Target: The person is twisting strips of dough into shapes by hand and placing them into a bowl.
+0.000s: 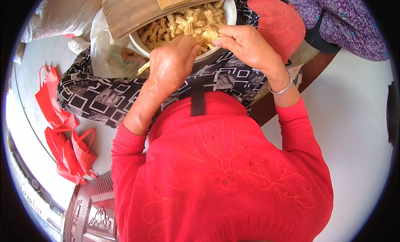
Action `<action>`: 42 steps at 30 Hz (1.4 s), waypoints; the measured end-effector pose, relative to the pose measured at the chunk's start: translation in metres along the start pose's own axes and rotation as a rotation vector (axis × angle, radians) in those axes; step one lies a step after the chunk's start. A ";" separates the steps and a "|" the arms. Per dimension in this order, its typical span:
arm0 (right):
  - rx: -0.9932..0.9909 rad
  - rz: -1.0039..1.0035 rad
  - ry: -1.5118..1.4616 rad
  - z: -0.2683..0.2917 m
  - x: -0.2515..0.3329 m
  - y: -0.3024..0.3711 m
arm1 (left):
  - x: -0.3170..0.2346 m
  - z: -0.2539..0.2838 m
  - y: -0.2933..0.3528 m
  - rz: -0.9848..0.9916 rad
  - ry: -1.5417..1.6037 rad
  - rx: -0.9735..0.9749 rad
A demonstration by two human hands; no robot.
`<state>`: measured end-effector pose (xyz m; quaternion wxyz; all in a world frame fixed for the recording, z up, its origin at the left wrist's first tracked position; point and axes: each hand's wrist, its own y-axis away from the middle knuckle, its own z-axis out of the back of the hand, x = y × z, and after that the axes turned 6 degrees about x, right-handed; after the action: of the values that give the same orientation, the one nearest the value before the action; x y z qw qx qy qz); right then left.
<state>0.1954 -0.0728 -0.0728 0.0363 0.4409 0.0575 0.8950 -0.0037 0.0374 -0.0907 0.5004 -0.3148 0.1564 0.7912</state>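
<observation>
Both of my hands are raised over a round metal basin point(137, 43) of pale yellow knotted strips point(160, 31), which look like tofu skin. Between them is a yellow tofu-skin strip point(208, 35), bunched into a knot. My left hand point(174, 61) is closed at its left side, back turned up, with the fingertips mostly hidden. A loose yellow end point(143, 68) sticks out beside that hand. My right hand point(246, 44) pinches the strip's right side between thumb and fingers. A silver bangle point(282, 86) circles the right wrist.
A curved wooden board point(133, 17) lies over the basin's far side. Clear plastic bags point(110, 61) are at the left. Red bags point(56, 100) lie on the floor. A round red cushion point(277, 23) and another person's purple patterned clothing point(350, 27) are at the far right.
</observation>
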 end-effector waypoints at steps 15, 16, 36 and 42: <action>0.016 0.203 0.426 -0.004 0.030 -0.007 | 0.017 0.005 -0.015 0.044 0.693 0.366; 0.043 0.184 0.389 -0.001 0.028 -0.008 | 0.020 0.004 -0.019 0.043 0.706 0.377; 0.220 -0.367 -0.851 0.020 0.020 -0.007 | 0.023 0.020 -0.026 0.163 0.924 0.563; 0.183 -0.237 -0.093 0.029 0.029 0.001 | 0.028 0.023 -0.029 0.233 0.988 0.540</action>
<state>0.2009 -0.0689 -0.0320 0.1041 0.4734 0.1888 0.8540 0.0058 0.0831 -0.0900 0.3399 -0.4891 0.6018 0.5321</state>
